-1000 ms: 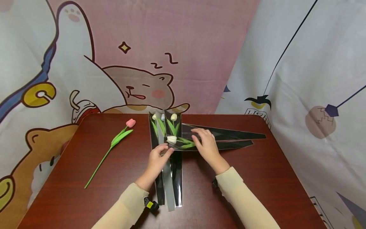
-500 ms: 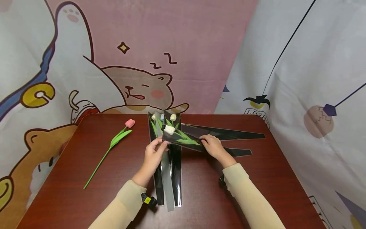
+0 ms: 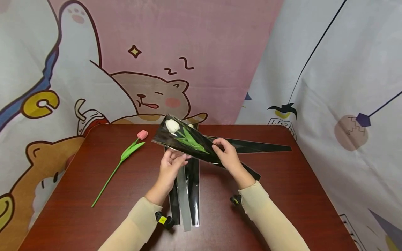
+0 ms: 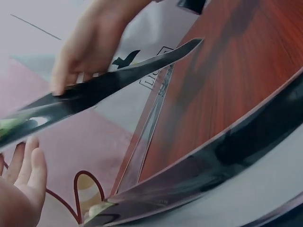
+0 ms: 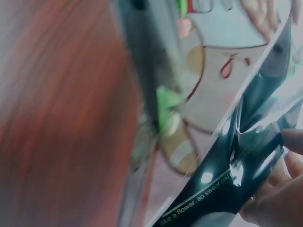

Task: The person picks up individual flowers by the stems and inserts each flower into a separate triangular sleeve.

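Observation:
A white tulip in a black-backed clear sleeve (image 3: 191,141) is raised over the table, its flower end tilted up to the far left. My right hand (image 3: 228,155) pinches it around the stem part; printed lettering shows on the sleeve in the right wrist view. Just under its near edge is my left hand (image 3: 169,167), and in the left wrist view that hand's fingers (image 4: 35,170) are extended and apart from the sleeve. Below lie several sleeved tulips (image 3: 195,195) side by side, their blooms mostly hidden by the raised one.
A bare pink tulip (image 3: 108,181) with green leaves lies on the left of the brown table (image 3: 132,209). Another long black sleeve (image 3: 267,146) points right near the back. A printed cloth (image 3: 220,69) hangs behind the table.
The sleeved white tulip has come up from the table, its flower end swinging up and left. My right hand has taken hold of it; my left fingers have let go of its edge.

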Demonstrator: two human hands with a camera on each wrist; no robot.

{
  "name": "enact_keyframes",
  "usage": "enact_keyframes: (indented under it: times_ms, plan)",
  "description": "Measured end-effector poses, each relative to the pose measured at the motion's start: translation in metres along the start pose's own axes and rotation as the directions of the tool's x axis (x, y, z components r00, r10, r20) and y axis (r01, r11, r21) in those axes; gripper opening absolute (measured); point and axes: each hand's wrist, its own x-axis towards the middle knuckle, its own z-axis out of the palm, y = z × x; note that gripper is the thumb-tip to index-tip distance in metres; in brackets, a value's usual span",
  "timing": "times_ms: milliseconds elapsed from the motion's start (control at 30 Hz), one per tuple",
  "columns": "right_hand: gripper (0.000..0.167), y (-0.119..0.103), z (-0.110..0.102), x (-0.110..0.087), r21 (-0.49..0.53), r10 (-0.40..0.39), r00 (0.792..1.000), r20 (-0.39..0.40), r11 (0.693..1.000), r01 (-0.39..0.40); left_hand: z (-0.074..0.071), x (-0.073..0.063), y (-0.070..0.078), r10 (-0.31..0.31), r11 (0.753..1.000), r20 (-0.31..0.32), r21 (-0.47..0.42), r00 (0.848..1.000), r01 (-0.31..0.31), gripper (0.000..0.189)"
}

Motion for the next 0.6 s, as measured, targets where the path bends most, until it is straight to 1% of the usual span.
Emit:
enact_keyframes:
  times_ms: [67, 133, 200, 267, 300, 367, 467, 533, 600]
  plan:
    - [0.018, -0.014, 0.005, -0.001, 0.101, 0.015, 1.0, -0.023, 0.995, -0.013, 0.003, -0.002, -0.001, -0.008, 0.997, 0.081, 0.078, 0.997, 0.002, 0.025]
    - [0.019, -0.028, 0.01, -0.001, 0.201, 0.025, 0.999, -0.048, 0.979, -0.015, 0.006, -0.002, -0.002, -0.025, 0.982, 0.144, 0.187, 0.989, -0.002, 0.025]
    - [0.021, -0.04, 0.015, -0.002, 0.291, 0.035, 0.998, -0.056, 0.957, -0.017, 0.009, -0.003, -0.002, -0.036, 0.952, 0.178, 0.305, 0.983, -0.02, 0.024]
    - [0.022, -0.051, 0.019, -0.003, 0.357, 0.038, 0.998, -0.057, 0.934, -0.015, 0.011, -0.003, 0.0, -0.03, 0.921, 0.181, 0.386, 0.983, -0.042, 0.021]
    - [0.022, -0.055, 0.021, -0.003, 0.377, 0.037, 0.998, -0.058, 0.926, -0.012, 0.012, -0.003, 0.002, -0.023, 0.91, 0.167, 0.411, 0.986, -0.048, 0.019]
    - [0.021, -0.061, 0.023, -0.004, 0.407, 0.038, 0.998, -0.053, 0.913, -0.013, 0.015, -0.005, 0.013, 0.014, 0.899, 0.129, 0.432, 0.992, -0.068, 0.015]
    - [0.023, -0.067, 0.026, -0.004, 0.421, 0.028, 0.999, -0.037, 0.907, -0.01, 0.017, -0.006, 0.032, 0.078, 0.906, 0.04, 0.415, 0.996, -0.088, 0.012]
    - [0.026, -0.069, 0.028, -0.004, 0.412, 0.021, 1.0, -0.014, 0.911, -0.013, 0.017, -0.006, 0.045, 0.124, 0.909, -0.024, 0.404, 0.992, -0.104, 0.012]
    - [0.03, -0.068, 0.031, -0.003, 0.399, 0.02, 1.0, 0.019, 0.916, -0.026, 0.015, -0.004, 0.051, 0.152, 0.913, -0.086, 0.393, 0.985, -0.107, 0.014]
